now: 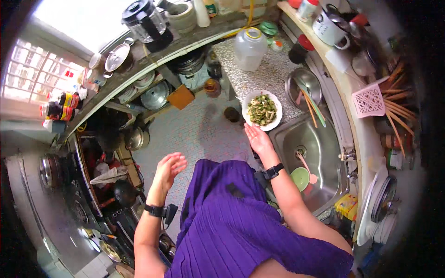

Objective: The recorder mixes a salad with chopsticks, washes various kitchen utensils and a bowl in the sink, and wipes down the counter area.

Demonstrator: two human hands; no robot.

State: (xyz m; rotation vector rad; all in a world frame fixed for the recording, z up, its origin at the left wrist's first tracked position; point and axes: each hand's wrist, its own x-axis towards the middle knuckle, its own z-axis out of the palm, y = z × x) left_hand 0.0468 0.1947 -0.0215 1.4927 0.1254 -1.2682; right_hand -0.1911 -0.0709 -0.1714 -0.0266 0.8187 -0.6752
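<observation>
My right hand (258, 138) is palm up with its fingers apart, right by the near rim of a white plate (244, 104). Chopped greens mixed with pale pieces (262, 109) fill that plate, which stands on the speckled stone counter (231, 57). Whether the fingertips touch the plate I cannot tell. My left hand (171, 168) hangs over the tiled floor with bent fingers and nothing in it. Beyond the plate stands a translucent plastic jar (249, 50) with a yellow rim. A metal bowl (288, 85) with chopsticks and other utensils across it is to the plate's right.
The steel sink (323, 153) at right holds a green bowl (299, 178) and a pink spoon (313, 178). Above it, a shelf bears an enamel mug (328, 29) and a pink chopstick holder (369, 100). A stove (66, 194) with a frying pan (110, 251) lies left.
</observation>
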